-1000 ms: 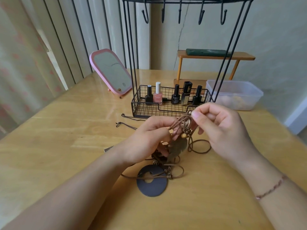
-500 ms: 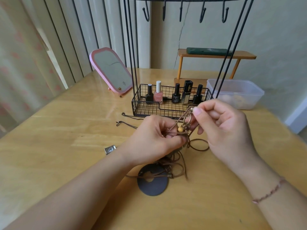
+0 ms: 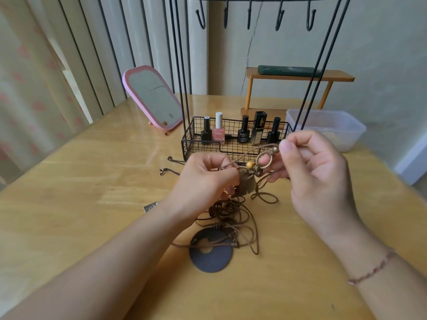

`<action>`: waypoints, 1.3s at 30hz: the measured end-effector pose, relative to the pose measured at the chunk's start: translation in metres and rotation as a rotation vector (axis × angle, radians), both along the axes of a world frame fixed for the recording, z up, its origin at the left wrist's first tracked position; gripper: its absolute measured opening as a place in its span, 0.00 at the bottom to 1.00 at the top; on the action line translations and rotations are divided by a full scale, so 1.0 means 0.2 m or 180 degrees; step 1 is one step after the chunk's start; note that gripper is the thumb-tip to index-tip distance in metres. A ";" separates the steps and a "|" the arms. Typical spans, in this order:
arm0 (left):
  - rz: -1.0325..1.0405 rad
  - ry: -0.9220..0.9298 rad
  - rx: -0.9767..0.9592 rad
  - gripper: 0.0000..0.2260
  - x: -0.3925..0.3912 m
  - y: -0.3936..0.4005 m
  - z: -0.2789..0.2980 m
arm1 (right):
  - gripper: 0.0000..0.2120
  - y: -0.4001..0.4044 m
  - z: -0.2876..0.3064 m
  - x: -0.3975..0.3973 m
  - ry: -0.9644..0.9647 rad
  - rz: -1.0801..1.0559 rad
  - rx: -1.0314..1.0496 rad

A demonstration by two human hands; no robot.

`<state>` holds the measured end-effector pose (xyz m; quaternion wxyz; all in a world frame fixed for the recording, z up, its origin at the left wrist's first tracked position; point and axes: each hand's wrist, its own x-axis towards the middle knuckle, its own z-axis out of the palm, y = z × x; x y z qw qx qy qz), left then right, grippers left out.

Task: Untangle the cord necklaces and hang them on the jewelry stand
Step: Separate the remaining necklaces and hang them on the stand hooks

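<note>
Head view: the left hand (image 3: 205,179) is raised just above the table (image 3: 69,192), fingers curled, pinching a brown cord that runs taut up and to the right. The right hand (image 3: 316,172) is held slightly higher, thumb and forefinger pinching the cord at a brass ring (image 3: 265,159). A pale wooden bead (image 3: 250,165) sits on the cord between the two hands, with a darker pendant hanging just under it (its shape is partly hidden by the left fingers). A thin bracelet (image 3: 372,270) circles the right wrist.

Below the hands, the cord necklaces (image 3: 233,211) lie in a loose brown tangle on the table, loops overlapping. A dark round disc pendant (image 3: 211,255) with a central hole lies flat at the near edge of the tangle, cord crossing it.

Beyond the hands stands the jewelry stand (image 3: 233,144), black wire, its basket holding five upright nail polish bottles (image 3: 218,131); its hooks (image 3: 249,17) at top carry nothing. A pink-framed mirror (image 3: 152,98) leans to the stand's left, a clear plastic tub (image 3: 328,128) sits to its right, and a small orange shelf (image 3: 298,76) stands behind.
</note>
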<state>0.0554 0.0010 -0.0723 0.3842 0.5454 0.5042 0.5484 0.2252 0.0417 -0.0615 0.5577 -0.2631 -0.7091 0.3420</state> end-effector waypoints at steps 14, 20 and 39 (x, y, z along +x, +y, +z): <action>-0.0075 0.1230 0.0357 0.20 0.05 -0.02 -0.04 | 0.08 -0.02 0.09 0.00 0.1294 0.0741 -0.1954; 0.0127 0.1097 0.0410 0.26 0.05 -0.03 -0.04 | 0.18 0.04 0.10 0.07 0.1636 0.0948 -0.2658; 0.0249 -0.1180 0.0526 0.08 -0.02 0.01 0.02 | 0.13 0.04 0.09 0.09 -0.0009 -0.0204 -0.1024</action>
